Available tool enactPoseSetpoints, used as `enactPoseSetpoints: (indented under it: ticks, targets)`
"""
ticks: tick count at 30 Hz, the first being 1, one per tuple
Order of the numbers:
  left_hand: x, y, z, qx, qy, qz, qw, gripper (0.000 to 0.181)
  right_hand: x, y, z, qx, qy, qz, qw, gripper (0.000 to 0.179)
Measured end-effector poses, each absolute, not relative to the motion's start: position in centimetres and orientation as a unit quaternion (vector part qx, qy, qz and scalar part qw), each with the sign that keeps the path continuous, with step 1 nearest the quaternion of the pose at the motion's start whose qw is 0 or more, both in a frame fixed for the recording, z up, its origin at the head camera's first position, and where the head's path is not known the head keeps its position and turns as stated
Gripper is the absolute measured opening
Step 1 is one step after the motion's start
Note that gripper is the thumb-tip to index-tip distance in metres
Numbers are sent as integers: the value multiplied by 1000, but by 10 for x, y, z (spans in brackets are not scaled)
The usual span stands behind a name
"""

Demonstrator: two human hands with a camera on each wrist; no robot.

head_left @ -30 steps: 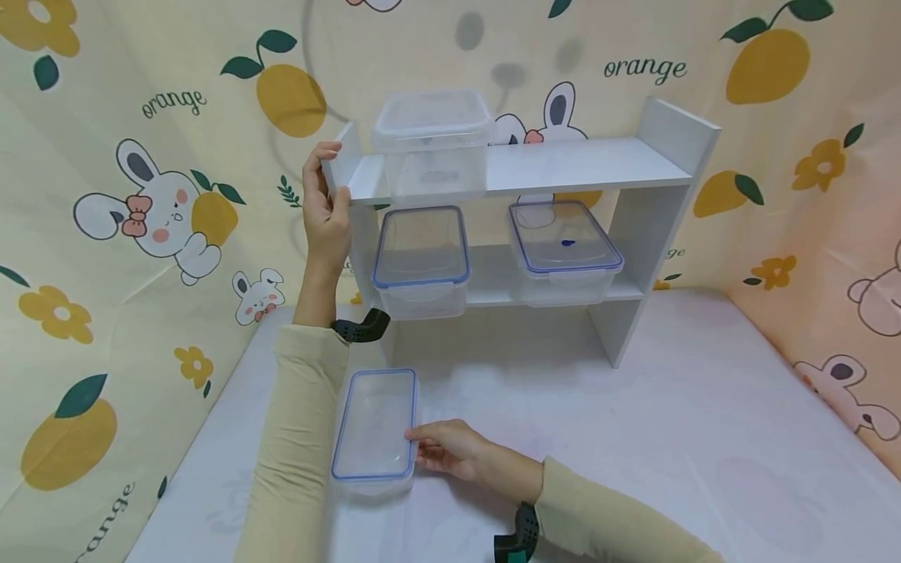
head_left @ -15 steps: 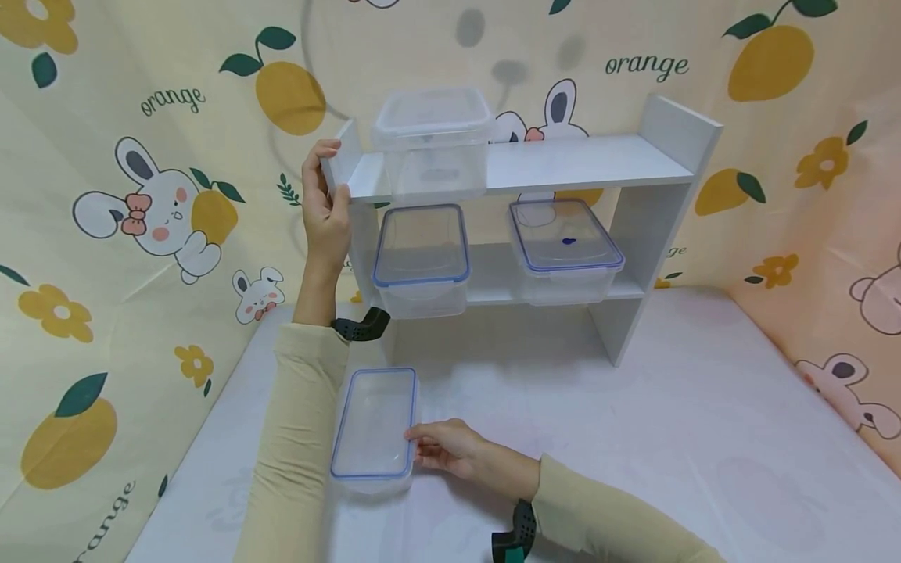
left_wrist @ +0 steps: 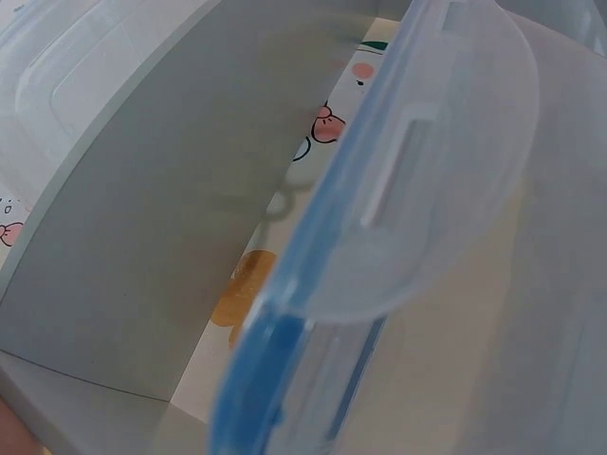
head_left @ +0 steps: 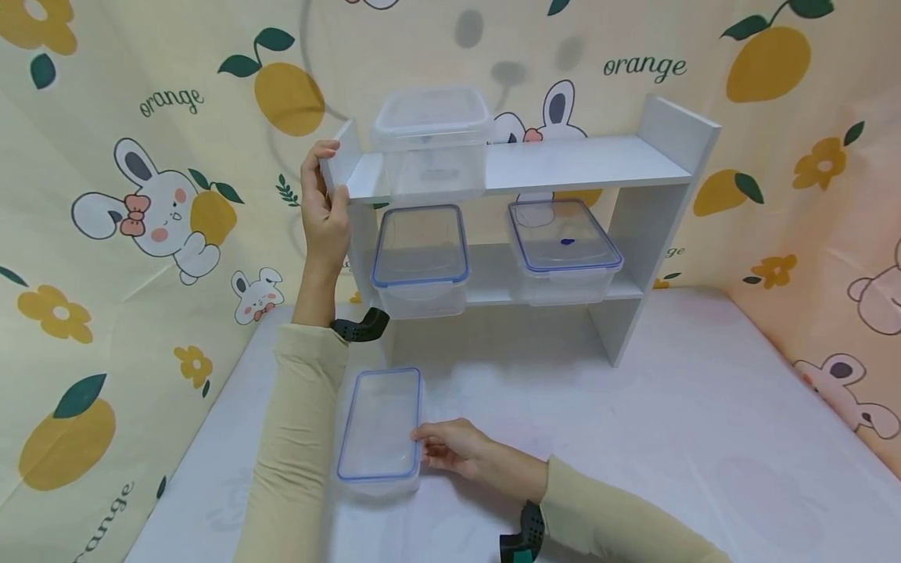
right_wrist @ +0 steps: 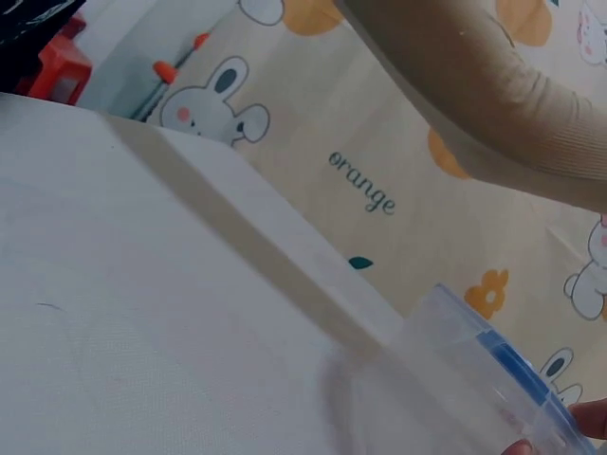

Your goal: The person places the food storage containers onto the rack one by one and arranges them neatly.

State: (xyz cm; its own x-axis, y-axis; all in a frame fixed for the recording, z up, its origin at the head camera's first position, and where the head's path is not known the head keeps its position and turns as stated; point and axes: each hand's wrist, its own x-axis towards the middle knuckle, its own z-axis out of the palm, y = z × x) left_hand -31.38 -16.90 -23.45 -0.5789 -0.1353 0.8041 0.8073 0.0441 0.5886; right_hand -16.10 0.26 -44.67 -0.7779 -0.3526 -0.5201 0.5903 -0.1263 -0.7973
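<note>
My left hand (head_left: 325, 215) grips the upper left side panel of a white two-tier shelf (head_left: 584, 164), fingers behind its edge and thumb in front. Low on the table, my right hand (head_left: 454, 447) pinches the right rim of a clear food container with a blue-edged lid (head_left: 382, 426). In the right wrist view, that container (right_wrist: 455, 379) appears with fingertips at its corner. On the middle shelf sit two more blue-rimmed containers, one on the left (head_left: 421, 254) and one on the right (head_left: 566, 242). A taller clear container (head_left: 432, 145) with a whitish lid stands on the top shelf.
The white tabletop (head_left: 563, 438) spreads in front of and beside the shelf. A patterned cloth backdrop (head_left: 232, 141) hangs behind and along both sides. Red objects (right_wrist: 62, 71) show past the table edge in the right wrist view.
The blue-rimmed container on the table has shifted slightly to the right together with my right hand. My left hand keeps its grip on the shelf.
</note>
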Motion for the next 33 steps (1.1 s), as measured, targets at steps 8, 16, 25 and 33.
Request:
enactPoseSetpoints:
  ticks: [8, 16, 25, 33]
  targets:
    - [-313, -170, -235, -269, -618, -638, 372, 45, -159, 12, -442, 97, 582, -742, 318, 14]
    - [-314, -169, -235, -271, -621, -635, 371, 45, -158, 20, -438, 84, 591, -737, 318, 13]
    - [-315, -167, -235, -275, -615, -639, 370, 45, -156, 34, -434, 70, 596, -734, 318, 14]
    - [-313, -167, -234, -270, -615, -640, 373, 46, -154, 47, -431, 63, 582, -746, 318, 8]
